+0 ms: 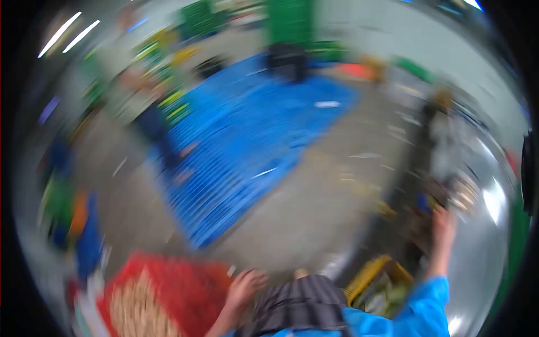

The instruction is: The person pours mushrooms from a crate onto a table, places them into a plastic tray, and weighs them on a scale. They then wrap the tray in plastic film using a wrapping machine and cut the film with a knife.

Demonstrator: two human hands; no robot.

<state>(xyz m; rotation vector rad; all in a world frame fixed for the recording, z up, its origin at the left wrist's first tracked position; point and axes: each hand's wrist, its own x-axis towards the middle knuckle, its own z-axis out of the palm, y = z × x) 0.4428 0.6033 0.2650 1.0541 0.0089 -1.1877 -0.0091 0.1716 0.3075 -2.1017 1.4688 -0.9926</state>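
The whole view is smeared by motion. My left hand (245, 287) hangs low at the bottom centre, fingers loosely curled, beside the edge of a red crate (185, 286); nothing shows in it. My right hand (443, 224), in a blue sleeve, is stretched out to the right toward cluttered items on a dark shelf or bench (432, 168). The blur hides whether it holds anything.
A large blue pallet area (252, 135) covers the floor ahead. Another person (160, 132) in dark trousers stands at its left edge. Green crates (289, 19) stand at the back. A yellow crate (376, 278) sits near my right leg. Bare grey floor lies in between.
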